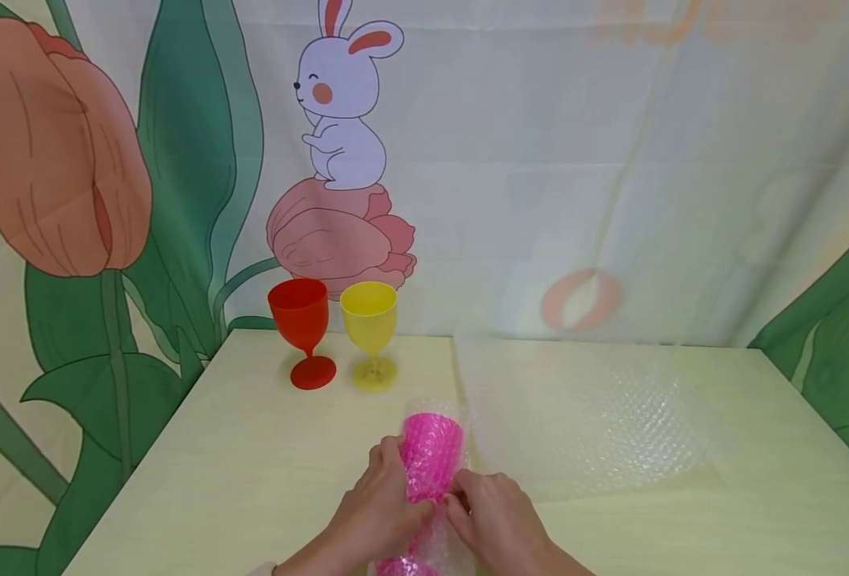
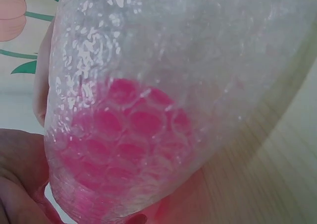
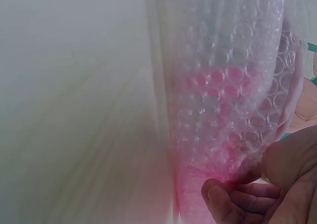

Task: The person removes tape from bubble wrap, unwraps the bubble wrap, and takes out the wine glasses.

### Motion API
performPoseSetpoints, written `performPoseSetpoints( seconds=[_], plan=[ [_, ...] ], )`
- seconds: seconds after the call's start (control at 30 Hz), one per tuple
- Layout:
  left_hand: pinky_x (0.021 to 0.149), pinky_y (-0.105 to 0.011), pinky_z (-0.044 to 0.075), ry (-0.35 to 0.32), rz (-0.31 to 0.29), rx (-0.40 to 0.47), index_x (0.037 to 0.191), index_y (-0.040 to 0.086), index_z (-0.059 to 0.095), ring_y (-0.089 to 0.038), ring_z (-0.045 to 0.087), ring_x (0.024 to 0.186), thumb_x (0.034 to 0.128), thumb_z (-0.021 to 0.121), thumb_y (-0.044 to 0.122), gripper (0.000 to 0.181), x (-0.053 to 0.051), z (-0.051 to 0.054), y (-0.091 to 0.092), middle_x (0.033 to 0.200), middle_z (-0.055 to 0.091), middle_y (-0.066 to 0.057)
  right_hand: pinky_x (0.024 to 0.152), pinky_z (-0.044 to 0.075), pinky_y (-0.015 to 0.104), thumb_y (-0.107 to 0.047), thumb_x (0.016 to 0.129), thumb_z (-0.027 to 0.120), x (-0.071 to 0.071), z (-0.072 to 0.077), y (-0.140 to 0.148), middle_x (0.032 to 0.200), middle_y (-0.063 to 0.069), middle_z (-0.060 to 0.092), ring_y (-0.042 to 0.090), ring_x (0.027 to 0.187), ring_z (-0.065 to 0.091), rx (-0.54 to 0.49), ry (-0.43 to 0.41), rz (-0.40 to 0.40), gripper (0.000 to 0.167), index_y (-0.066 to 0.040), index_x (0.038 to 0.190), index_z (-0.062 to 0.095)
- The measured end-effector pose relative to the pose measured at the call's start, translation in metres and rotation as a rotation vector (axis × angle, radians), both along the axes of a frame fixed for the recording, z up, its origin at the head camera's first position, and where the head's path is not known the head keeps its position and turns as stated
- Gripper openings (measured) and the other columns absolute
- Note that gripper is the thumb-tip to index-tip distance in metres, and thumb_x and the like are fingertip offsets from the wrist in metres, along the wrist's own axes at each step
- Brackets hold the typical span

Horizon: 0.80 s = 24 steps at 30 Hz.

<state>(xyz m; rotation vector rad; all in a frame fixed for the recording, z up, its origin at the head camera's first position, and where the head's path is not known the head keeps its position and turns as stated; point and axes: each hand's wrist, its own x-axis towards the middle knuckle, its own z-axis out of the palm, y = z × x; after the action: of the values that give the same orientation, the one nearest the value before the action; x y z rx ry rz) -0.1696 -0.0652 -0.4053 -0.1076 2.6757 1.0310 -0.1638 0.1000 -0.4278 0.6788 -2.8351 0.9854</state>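
A pink goblet [image 1: 433, 448] lies wrapped in clear bubble wrap [image 2: 198, 45] near the table's front edge. Its bowl points away from me, and its round pink base shows through the bubbles in the left wrist view. My left hand [image 1: 379, 512] grips the wrapped goblet from the left, thumb across the middle. From the other side, my right hand [image 1: 499, 516] pinches the wrap between thumb and curled fingers, close to the stem. Bubbles in the right wrist view blur the stem.
A red goblet [image 1: 300, 316] and a yellow goblet [image 1: 370, 316] stand upright at the table's back left. On the right, a flat sheet of bubble wrap [image 1: 582, 424] covers part of the pale table [image 1: 201, 456]. A printed curtain [image 1: 510, 160] hangs behind.
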Motion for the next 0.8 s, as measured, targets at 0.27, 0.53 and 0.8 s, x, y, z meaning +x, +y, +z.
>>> performPoseSetpoints(
  seconds=[0.27,0.53,0.8],
  plan=[
    [0.069,-0.039,0.053,0.002,0.0,0.015,0.144,0.003,0.031,-0.029,0.054,0.079,0.084,0.086,0.022,0.084,-0.0012,0.0016,-0.0023,0.125,0.044,-0.014,0.055,0.046,0.021,-0.013,0.093,0.073,-0.001,0.0013,-0.002,0.07,-0.011,0.057,0.003,0.061,0.048,-0.005,-0.011,-0.017,0.012,-0.013,0.083,0.067],
    [0.068,-0.039,0.053,0.008,-0.004,0.021,0.144,0.003,0.032,-0.028,0.055,0.078,0.0838,0.086,0.023,0.084,-0.0023,0.0016,-0.0025,0.125,0.045,-0.015,0.052,0.045,0.021,-0.007,0.091,0.073,-0.0028,0.0022,-0.0052,0.069,-0.009,0.053,0.002,0.061,0.046,-0.047,0.035,-0.014,0.019,-0.013,0.077,0.062],
    [0.07,-0.042,0.055,0.032,-0.013,0.018,0.138,0.002,0.035,-0.029,0.056,0.076,0.0838,0.085,0.022,0.076,-0.0017,0.0016,-0.002,0.123,0.045,-0.016,0.057,0.047,0.02,-0.017,0.095,0.073,-0.0046,0.0056,-0.0067,0.069,-0.011,0.053,0.004,0.062,0.047,-0.093,-0.03,-0.006,0.019,-0.016,0.082,0.06]
  ],
)
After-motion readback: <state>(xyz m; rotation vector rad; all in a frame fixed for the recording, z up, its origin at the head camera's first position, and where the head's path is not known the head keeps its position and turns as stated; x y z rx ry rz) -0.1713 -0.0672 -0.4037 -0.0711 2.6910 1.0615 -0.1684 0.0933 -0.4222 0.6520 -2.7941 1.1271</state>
